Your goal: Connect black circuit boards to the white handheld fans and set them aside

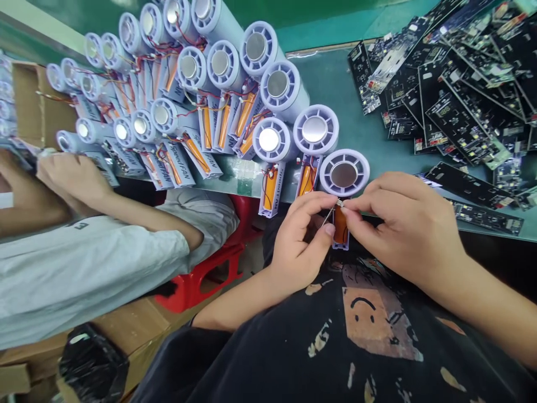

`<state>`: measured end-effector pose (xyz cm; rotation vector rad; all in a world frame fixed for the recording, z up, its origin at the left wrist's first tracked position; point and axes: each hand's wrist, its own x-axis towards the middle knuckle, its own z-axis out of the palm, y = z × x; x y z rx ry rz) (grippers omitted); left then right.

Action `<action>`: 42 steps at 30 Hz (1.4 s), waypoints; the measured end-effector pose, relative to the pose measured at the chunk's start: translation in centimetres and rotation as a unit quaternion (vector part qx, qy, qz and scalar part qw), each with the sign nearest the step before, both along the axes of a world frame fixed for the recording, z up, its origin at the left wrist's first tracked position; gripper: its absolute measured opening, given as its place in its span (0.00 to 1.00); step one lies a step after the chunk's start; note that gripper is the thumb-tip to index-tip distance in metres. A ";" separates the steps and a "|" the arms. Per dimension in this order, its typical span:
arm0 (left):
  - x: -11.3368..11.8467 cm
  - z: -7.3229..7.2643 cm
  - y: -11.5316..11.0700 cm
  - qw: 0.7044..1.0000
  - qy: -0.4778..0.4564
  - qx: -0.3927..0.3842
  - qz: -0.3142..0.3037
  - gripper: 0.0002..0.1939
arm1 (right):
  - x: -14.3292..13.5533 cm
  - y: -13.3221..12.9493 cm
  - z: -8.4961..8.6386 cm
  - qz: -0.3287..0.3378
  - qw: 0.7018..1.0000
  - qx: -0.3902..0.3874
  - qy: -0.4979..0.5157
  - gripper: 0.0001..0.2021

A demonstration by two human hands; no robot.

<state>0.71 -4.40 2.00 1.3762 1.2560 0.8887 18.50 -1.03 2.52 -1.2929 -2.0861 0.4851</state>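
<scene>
At the bench's front edge, my left hand [300, 238] pinches a thin strip [329, 215] between thumb and fingers; it looks like a circuit board seen edge-on. The fingertips of my right hand [403, 224] are closed on a small pale wire connector [340, 203] at the strip's upper end. Whether the connector is seated on it, I cannot tell. Just below my fingers is a lilac fan body [344, 171] with a round metal disc in its ribbed end. Its open handle holds an orange battery [341, 226], partly covered by my hands.
Many similar fan bodies [314, 130] with orange batteries and loose wires stand in rows to the left. Black circuit boards [455, 126] are heaped at the right of the green bench [325, 67]. A co-worker's hand [75, 176] is at the left, near a red stool [210, 274].
</scene>
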 end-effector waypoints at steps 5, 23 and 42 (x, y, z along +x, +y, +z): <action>0.0 0.2 0.0 1.000 -0.011 0.000 0.008 0.14 | 0.2 0.3 0.3 0.010 1.000 -0.010 -0.010 0.10; 0.0 0.2 0.0 0.999 -0.028 -0.026 0.005 0.15 | -0.2 0.1 0.5 0.003 0.999 -0.026 -0.031 0.13; 0.3 -0.2 -0.3 0.974 -0.175 -0.144 0.031 0.14 | 0.7 0.2 -0.6 0.003 0.990 -0.070 0.119 0.05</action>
